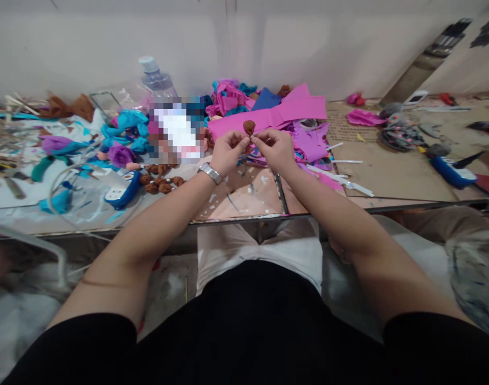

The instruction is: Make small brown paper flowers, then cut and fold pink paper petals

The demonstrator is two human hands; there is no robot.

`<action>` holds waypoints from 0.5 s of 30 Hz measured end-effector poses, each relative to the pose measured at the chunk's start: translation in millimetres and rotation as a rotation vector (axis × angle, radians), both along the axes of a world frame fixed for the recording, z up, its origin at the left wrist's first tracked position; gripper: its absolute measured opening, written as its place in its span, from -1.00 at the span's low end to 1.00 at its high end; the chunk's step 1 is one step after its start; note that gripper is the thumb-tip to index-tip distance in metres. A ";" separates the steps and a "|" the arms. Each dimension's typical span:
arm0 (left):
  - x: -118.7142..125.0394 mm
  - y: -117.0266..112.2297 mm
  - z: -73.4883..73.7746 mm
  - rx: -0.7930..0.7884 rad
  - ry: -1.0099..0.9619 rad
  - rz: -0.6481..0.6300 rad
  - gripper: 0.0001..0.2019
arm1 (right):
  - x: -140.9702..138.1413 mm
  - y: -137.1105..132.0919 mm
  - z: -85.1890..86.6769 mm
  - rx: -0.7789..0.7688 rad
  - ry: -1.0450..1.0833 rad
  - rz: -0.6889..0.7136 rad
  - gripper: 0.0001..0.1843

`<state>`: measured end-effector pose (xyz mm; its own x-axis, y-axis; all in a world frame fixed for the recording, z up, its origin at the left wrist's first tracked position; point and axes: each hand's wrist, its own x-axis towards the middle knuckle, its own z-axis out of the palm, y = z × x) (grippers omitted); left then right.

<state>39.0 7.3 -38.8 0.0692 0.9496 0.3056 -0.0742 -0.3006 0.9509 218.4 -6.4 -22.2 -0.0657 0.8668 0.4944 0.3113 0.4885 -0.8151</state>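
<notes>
Between my hands, a small brown wrapped ball [249, 127] stands upright above the table, its gathered neck pointing down. It looks like crinkled paper. My left hand [229, 148], with a metal watch on the wrist, pinches the neck from one side. From the other side, the fingertips of my right hand [273, 149] pinch the same neck, which they partly hide. Just behind the hands lie pink paper strips [276, 113] and a purple paper piece [312, 140]. Several similar brown balls [161, 182] lie in a cluster left of my left wrist.
A capped clear bottle [158, 80] stands at the back, beside a pixelated bright screen [180, 131]. Blue-and-white devices [123, 188] lie on both sides, the left one near a white cable. White sticks [357, 184] lie right of my right hand. Colored scraps cover the left side.
</notes>
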 end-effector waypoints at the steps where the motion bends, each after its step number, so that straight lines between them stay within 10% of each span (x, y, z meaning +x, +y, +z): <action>1: 0.7 -0.4 0.7 -0.018 -0.017 0.001 -0.58 | -0.4 -0.1 -0.5 0.003 -0.016 -0.009 -0.77; 15: -4.3 14.5 -18.8 0.126 -0.033 -0.089 -0.40 | 1.3 9.1 -11.9 0.159 -0.117 -0.032 -0.67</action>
